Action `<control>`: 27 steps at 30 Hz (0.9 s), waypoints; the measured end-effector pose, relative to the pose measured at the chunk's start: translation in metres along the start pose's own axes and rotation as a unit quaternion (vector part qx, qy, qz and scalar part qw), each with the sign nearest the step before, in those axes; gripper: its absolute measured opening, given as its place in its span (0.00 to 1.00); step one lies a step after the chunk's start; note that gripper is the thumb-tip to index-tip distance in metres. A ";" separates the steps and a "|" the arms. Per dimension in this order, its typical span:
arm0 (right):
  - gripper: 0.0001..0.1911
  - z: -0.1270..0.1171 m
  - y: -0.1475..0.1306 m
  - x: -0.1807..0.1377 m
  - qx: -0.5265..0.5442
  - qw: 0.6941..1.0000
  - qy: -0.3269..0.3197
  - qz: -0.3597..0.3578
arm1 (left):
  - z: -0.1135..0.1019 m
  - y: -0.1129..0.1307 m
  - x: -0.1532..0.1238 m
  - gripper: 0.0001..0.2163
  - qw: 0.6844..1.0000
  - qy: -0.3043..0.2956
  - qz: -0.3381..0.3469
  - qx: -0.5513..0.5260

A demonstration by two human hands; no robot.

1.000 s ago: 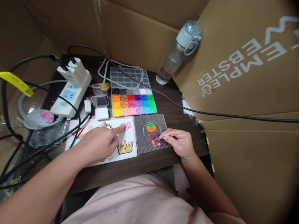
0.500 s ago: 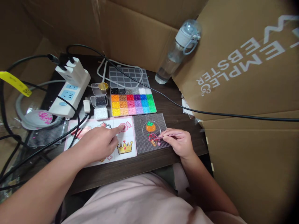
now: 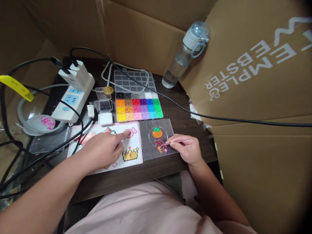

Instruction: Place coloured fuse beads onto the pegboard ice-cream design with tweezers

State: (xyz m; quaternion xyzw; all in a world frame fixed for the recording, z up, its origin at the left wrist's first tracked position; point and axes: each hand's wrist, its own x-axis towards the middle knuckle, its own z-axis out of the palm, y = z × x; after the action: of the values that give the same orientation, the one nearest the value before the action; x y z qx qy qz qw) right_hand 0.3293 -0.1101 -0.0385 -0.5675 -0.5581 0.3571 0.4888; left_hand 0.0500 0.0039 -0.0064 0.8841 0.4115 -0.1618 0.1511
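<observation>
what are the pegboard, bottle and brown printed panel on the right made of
Pegboard: probably translucent plastic, finely studded; the dark tabletop seems to show through.
Bottle: smooth, shiny, see-through, so likely plastic, possibly glass.
Panel: likely cardboard; matte, plain brown, creased.

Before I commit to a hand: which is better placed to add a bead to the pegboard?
Probably the right hand: it holds a slim pink tool, its tip by the lower bead figure on the pegboard. The left hand is pointing at the printed pink candy.

"TEMPLE & WEBSTER" on cardboard (image 3: 253, 89)
</observation>
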 end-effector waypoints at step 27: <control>0.05 0.005 -0.004 0.000 -0.016 0.995 0.026 -0.092 | -0.013 0.006 -0.004 0.25 0.999 -0.031 -0.003 -0.008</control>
State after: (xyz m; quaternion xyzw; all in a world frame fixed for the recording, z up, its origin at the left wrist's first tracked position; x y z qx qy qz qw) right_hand 0.3237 -0.1097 -0.0357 -0.5305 -0.6010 0.2864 0.5247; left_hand 0.0539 0.0026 0.0077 0.8762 0.4108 -0.1861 0.1699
